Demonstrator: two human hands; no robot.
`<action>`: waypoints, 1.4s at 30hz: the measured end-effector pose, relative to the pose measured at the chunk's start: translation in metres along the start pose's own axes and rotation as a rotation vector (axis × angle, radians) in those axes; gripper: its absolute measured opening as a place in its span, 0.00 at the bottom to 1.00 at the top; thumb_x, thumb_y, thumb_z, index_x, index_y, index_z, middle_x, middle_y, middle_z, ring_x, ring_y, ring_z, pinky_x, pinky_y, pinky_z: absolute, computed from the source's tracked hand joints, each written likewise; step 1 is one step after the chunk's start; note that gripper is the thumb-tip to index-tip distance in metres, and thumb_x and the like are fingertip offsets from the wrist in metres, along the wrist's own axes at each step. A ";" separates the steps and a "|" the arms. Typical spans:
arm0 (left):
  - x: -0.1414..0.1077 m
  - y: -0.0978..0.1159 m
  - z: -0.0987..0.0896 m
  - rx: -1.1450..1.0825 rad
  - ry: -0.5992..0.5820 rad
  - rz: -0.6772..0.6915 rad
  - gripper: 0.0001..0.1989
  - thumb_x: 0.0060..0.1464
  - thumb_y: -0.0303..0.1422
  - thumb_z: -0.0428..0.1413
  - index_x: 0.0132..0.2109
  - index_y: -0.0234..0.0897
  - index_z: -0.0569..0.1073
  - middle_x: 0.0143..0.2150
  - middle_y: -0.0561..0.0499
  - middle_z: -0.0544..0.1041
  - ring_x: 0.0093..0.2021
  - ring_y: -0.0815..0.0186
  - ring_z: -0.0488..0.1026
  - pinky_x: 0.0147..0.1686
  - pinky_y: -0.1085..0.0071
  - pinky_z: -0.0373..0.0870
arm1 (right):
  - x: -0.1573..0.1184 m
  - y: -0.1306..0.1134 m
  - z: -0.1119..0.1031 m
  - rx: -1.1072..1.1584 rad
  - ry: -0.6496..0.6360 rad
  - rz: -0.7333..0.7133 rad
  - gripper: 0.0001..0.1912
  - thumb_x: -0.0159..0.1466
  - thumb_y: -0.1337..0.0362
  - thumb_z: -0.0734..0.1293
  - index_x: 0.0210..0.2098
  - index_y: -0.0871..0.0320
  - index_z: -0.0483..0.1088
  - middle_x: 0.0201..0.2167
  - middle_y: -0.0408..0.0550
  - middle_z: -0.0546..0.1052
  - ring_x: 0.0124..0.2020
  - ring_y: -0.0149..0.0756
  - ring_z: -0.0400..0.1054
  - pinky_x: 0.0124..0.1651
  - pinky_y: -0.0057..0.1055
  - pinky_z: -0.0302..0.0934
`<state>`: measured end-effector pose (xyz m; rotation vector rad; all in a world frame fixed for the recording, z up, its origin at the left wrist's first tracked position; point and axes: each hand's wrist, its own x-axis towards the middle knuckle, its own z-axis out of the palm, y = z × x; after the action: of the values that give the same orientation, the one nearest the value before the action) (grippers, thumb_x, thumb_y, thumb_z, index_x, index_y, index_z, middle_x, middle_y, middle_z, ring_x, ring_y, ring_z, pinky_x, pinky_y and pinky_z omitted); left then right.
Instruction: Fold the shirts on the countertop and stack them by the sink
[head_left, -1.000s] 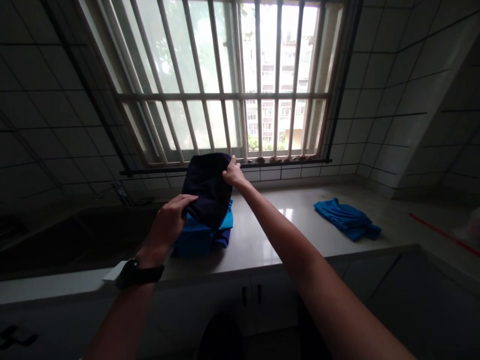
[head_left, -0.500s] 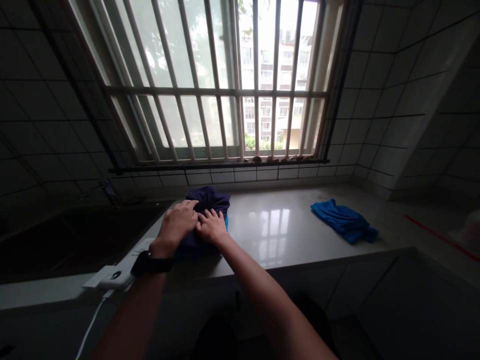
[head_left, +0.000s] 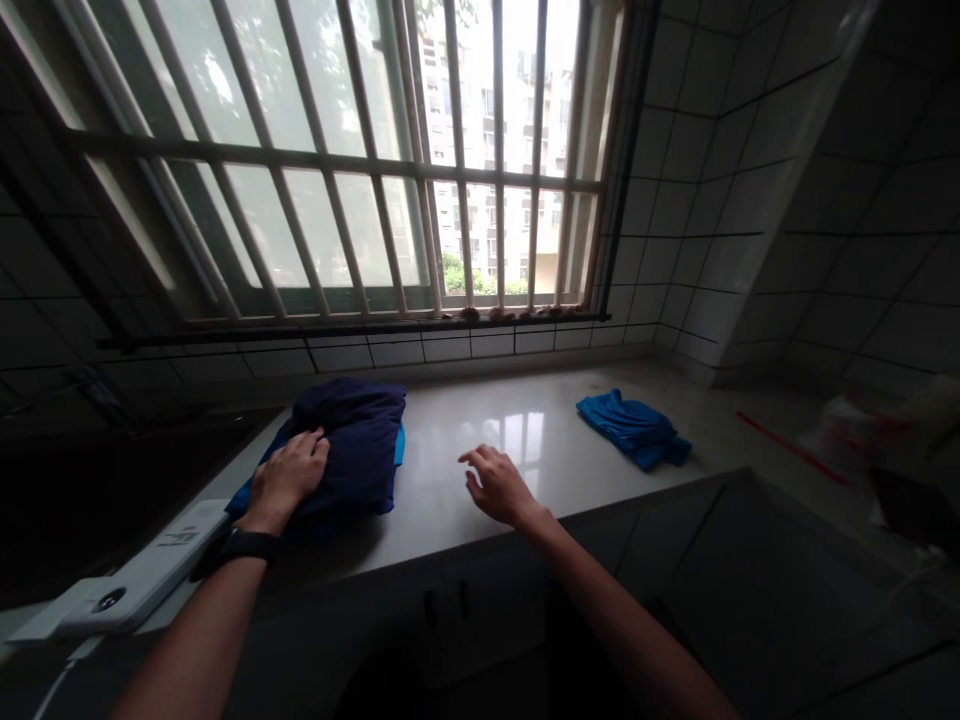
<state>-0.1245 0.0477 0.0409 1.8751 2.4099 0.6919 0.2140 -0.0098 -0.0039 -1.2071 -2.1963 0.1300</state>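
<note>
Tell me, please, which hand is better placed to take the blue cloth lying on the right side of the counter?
Probably the right hand: it is open, holds nothing and is nearest the blue cloth. The left hand rests on the dark navy folded clothes, farther away.

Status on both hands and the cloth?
Left hand pressing navy garment, blue cloth under it. Right hand open, off the cloth. White power strip close by on the left.

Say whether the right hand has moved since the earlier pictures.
Yes: the right hand has moved right, off the navy bundle, towards the blue cloth on the countertop.
</note>
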 end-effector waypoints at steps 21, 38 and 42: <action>-0.147 0.140 0.070 0.035 -0.063 0.555 0.13 0.61 0.30 0.48 0.43 0.39 0.79 0.48 0.43 0.79 0.50 0.55 0.75 0.53 0.62 0.70 | -0.021 0.022 -0.013 -0.287 -0.099 0.184 0.12 0.73 0.68 0.59 0.47 0.62 0.74 0.47 0.57 0.76 0.49 0.42 0.70 0.51 0.34 0.61; -0.143 0.135 0.077 0.026 -0.019 0.395 0.16 0.63 0.34 0.48 0.49 0.37 0.78 0.53 0.41 0.80 0.54 0.52 0.75 0.53 0.59 0.68 | -0.021 0.024 -0.010 -0.271 -0.086 0.170 0.13 0.74 0.63 0.60 0.47 0.60 0.75 0.47 0.54 0.76 0.49 0.41 0.70 0.51 0.33 0.62; -0.144 0.135 0.076 0.049 -0.009 0.391 0.18 0.63 0.34 0.47 0.53 0.37 0.77 0.54 0.40 0.79 0.54 0.52 0.75 0.53 0.59 0.68 | -0.021 0.025 -0.010 -0.259 -0.083 0.169 0.12 0.74 0.63 0.60 0.48 0.61 0.74 0.47 0.54 0.77 0.49 0.41 0.70 0.52 0.33 0.62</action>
<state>0.0611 -0.0346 -0.0176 2.3934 2.0876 0.6366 0.2454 -0.0138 -0.0149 -1.5557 -2.2302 -0.0374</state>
